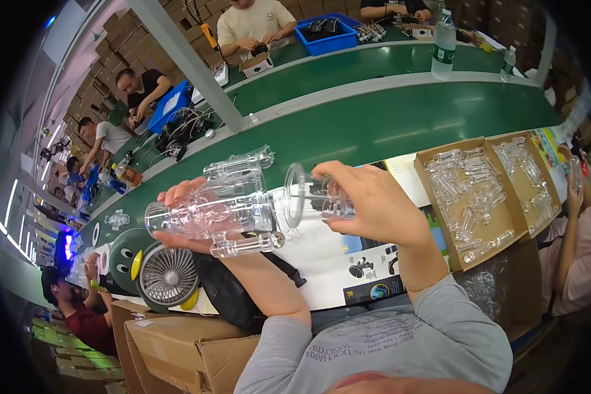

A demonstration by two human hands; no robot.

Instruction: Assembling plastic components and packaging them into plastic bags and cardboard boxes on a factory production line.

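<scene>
My left hand (197, 213) is wrapped round a clear, wide cylindrical vessel (259, 209), held on its side above the table. In my right hand (381, 203) is a clear piece with a broad round flange (295, 196), gripped by its narrower end. The flange faces the end of the vessel, with a small gap that I cannot judge exactly. A clear ribbed tube (240, 163) shows just beyond the vessel, and another clear tube (249, 245) with a rounded end lies nearer me. Whether these two tubes are joined to the vessel I cannot tell.
At right, cardboard trays (454, 253) hold many clear tubes. A penguin-shaped fan (169, 276) and black pouch (223, 289) sit left, above cardboard boxes (177, 348). Printed sheets (368, 262) cover the near table. Across the green worktop (400, 118) stand water bottles (443, 49), blue bins (325, 41) and co-workers.
</scene>
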